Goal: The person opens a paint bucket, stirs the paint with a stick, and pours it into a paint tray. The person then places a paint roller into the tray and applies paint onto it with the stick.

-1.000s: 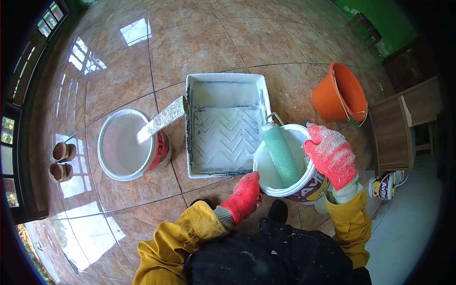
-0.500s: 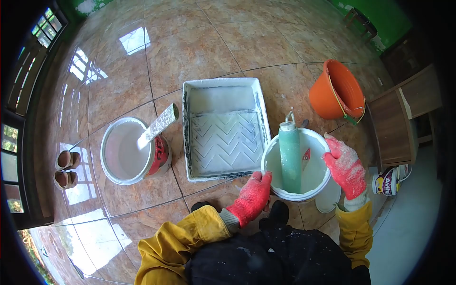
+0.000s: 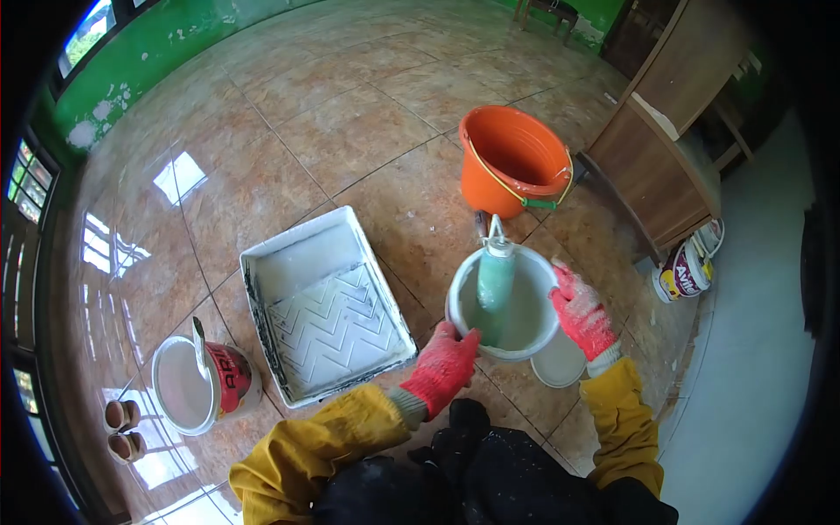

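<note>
Both my hands wear red gloves with whitish smears. My left hand (image 3: 443,369) grips the near left rim of a white bucket (image 3: 526,351). My right hand (image 3: 582,311) holds the same rim on the opposite side. Inside leans what looks like a green paint roller (image 3: 495,293), its wire end sticking up past the far rim. To the left lies a white paint tray (image 3: 328,328) with a zigzag ridged slope and wet white paint. A round white lid (image 3: 558,363) lies on the floor, partly hidden below the bucket.
An orange bucket (image 3: 512,166) with a green-gripped handle stands just beyond the white one. At left is a paint bucket (image 3: 236,378) with a brush (image 3: 200,346) in it, near brown sandals (image 3: 122,430). Wooden furniture (image 3: 652,175) and a labelled paint pail (image 3: 682,273) stand at right.
My view has turned right, so the tray and left bucket appear further left. My hands have carried the white bucket away from the tray, toward the orange bucket.
</note>
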